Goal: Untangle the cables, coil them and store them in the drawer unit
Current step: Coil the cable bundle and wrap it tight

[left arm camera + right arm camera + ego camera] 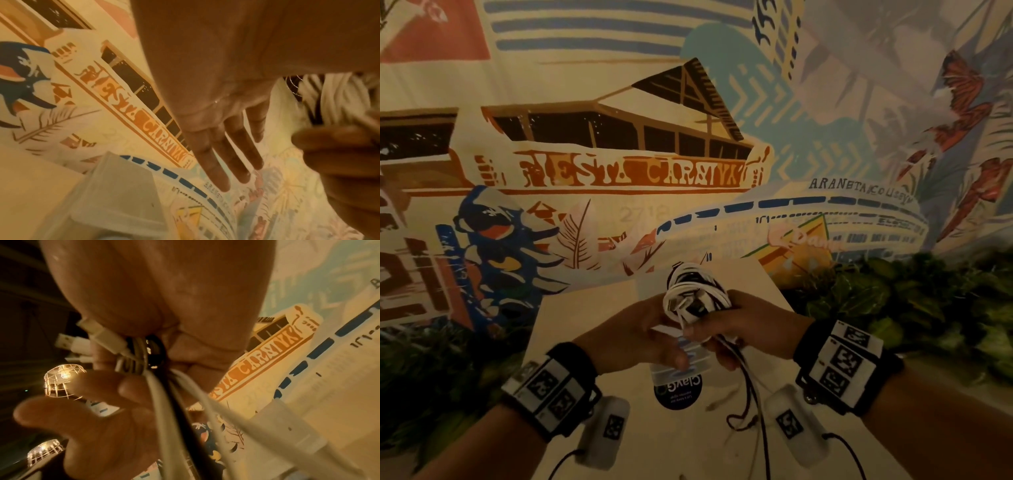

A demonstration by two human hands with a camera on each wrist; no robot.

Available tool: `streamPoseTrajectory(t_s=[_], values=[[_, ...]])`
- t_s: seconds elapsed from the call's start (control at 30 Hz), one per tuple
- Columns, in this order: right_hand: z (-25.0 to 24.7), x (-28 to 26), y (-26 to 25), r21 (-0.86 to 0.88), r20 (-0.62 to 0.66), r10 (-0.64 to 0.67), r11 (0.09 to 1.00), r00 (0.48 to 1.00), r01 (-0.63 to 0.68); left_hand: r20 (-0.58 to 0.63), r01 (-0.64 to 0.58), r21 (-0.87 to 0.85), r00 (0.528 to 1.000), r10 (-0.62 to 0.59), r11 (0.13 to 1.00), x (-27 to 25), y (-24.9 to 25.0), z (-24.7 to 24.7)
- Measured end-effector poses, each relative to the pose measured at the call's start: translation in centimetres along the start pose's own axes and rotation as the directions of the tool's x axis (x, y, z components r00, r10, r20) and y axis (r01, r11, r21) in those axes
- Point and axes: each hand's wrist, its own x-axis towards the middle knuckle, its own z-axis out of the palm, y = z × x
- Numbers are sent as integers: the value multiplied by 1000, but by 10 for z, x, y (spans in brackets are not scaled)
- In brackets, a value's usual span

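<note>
Right hand [750,318] is clamped on the tangled white-and-black cable bundle [697,294], left hand [633,339] flat-fingered and empty, so I'd tease out one loose white USB plug [68,340] first.

— What can't you make out?
— The drawer unit [681,359] mostly sits behind both hands; only its clear front shows. The sticker [678,390] text is too small to read.
— And the cables [697,298]?
— Tangled; I can't count them. The loose ends run off the bottom edge.
— Wrist views?
— The left hand [222,123] covers the bundle; the right hand [131,321] is blurred.
</note>
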Motion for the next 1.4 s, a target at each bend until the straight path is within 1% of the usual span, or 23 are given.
streamPoseTrajectory(t_s=[0.03, 0.1, 0.17, 0.2, 0.27, 0.37, 0.43, 0.5, 0.53, 0.6, 0.67, 0.7, 0.73, 0.83, 0.9, 0.97, 1.0, 1.03, 1.13, 1.17, 1.23, 1.3, 1.4], values=[[3, 0, 0, 26, 22, -20, 999, 1000, 20, 15, -37, -59, 999, 38, 998, 3, 4, 8], [11, 1, 1, 72, 48, -45, 997, 998, 41, -26, -124, -169, 992, 122, 978, 9, 13, 17], [15, 2, 1, 175, 77, -73, 983, 994, 58, -67, -172, -253, 985, 160, 952, 12, 23, 21], [16, 2, 0, 209, 98, -94, 975, 991, 72, -80, -194, -285, 981, 178, 939, 13, 26, 21], [14, 0, -2, 193, 93, -132, 975, 987, 113, -92, -224, -299, 974, 205, 928, 13, 32, 23], [10, -1, -5, 117, 39, -157, 982, 987, 151, -171, -268, -233, 958, 232, 935, 13, 35, 27], [11, -1, -7, 77, 50, -175, 982, 983, 171, -227, -280, -193, 945, 235, 940, 14, 32, 26], [11, -2, -5, 30, 84, -155, 988, 984, 153, -306, -289, -142, 922, 236, 947, 14, 34, 23], [11, -2, -1, -19, 105, -138, 990, 985, 141, -330, -293, -116, 913, 242, 949, 14, 35, 21], [11, -3, 9, -84, 140, -118, 988, 983, 130, -350, -326, -134, 899, 263, 936, 15, 39, 17], [10, -2, 18, -54, 120, -88, 994, 989, 95, -396, -323, -148, 885, 244, 935, 13, 44, 13], [8, -1, 22, -41, 101, -82, 995, 992, 86, -411, -316, -92, 876, 252, 944, 13, 45, 11], [6, 0, 25, -47, 89, -80, 995, 993, 84, -419, -294, 2, 868, 268, 956, 13, 46, 8], [-3, 1, 27, -63, 77, -68, 995, 995, 72, -399, -231, 230, 863, 308, 945, 9, 49, -4], [-9, 0, 24, -39, 53, -26, 999, 998, 28, -364, -175, 333, 883, 297, 927, 5, 49, -11], [-15, 0, 17, -58, 49, 18, 998, 999, -15, -333, -101, 468, 900, 281, 878, 0, 50, -16], [-18, 1, 14, -66, 54, 30, 997, 998, -27, -303, -90, 524, 910, 284, 847, 0, 51, -17], [-20, 1, 10, -64, 64, 37, 997, 997, -33, -256, -92, 596, 920, 298, 797, 0, 53, -18], [-21, 2, -3, -73, 82, 46, 997, 996, -40, -132, -101, 798, 933, 335, 595, -1, 57, -18], [-22, 2, -5, -94, 63, 54, 994, 997, -48, -102, -111, 827, 935, 340, 551, -1, 56, -18], [-23, 1, -10, -165, 10, 80, 983, 997, -77, -62, -130, 848, 938, 340, 513, -3, 54, -17], [-23, 2, -11, -179, 15, 89, 980, 996, -85, -35, -142, 868, 939, 343, 476, -4, 54, -15], [-22, 7, -11, 13, 31, 154, 988, 988, -154, -19, -127, 887, 951, 310, 445, -4, 53, -13]])
